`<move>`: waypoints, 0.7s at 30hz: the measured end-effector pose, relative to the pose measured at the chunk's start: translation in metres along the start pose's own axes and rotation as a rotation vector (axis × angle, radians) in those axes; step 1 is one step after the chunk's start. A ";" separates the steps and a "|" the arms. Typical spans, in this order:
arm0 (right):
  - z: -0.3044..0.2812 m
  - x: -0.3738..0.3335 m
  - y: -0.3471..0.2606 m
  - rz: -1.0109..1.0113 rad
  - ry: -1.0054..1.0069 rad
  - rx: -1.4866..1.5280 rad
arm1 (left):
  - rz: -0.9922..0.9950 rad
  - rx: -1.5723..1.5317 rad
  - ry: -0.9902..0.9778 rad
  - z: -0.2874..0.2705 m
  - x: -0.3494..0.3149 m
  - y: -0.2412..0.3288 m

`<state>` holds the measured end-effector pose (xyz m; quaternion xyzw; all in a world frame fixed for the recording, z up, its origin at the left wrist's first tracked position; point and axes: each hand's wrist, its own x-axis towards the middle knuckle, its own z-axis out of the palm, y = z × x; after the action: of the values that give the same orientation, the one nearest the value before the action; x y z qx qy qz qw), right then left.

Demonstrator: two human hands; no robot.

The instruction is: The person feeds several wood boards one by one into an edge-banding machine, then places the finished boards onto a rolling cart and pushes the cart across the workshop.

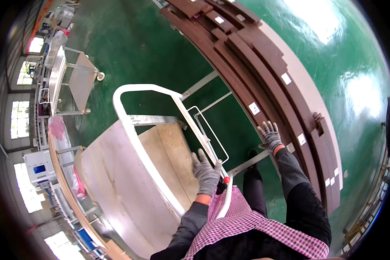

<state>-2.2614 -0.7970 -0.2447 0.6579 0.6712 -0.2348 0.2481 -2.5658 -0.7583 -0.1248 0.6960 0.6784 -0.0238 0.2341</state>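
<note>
Both my hands wear grey gloves. My left hand is beside the white tubular handle of a cart, its fingers stretched out and apart. I cannot tell whether it touches the tube. A red knob sits on the frame close to that hand. My right hand is spread at the near edge of a long stack of brown boards, fingers lying against the boards. White labels are stuck on several of them. Neither hand grips anything.
The cart has a pale upper panel and a tan lower shelf. Metal rails of a rack run under the boards. Another wheeled cart stands at the far left, near a long workbench. The floor is green.
</note>
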 end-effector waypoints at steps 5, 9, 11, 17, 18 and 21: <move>0.047 0.019 -0.010 -0.034 0.027 0.107 | -0.443 -0.298 -0.447 0.112 -0.003 -0.034; 0.092 0.023 0.022 -0.061 0.342 0.183 | -0.531 -0.269 -0.449 0.169 -0.023 -0.039; 0.070 0.028 0.018 -0.050 0.332 0.192 | -0.630 -0.897 -0.387 0.219 -0.048 -0.084; 0.089 0.028 0.024 -0.030 0.351 0.204 | -0.855 -1.092 -0.523 0.219 -0.034 -0.016; 0.091 0.030 0.024 -0.027 0.353 0.182 | -0.860 -1.189 -0.492 0.232 -0.035 -0.008; 0.091 0.033 0.024 -0.039 0.368 0.180 | -0.904 -1.051 -0.494 0.230 -0.021 0.005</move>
<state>-2.2360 -0.8298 -0.3356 0.6960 0.6943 -0.1742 0.0568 -2.4969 -0.8598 -0.3202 0.1186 0.7485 0.0542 0.6501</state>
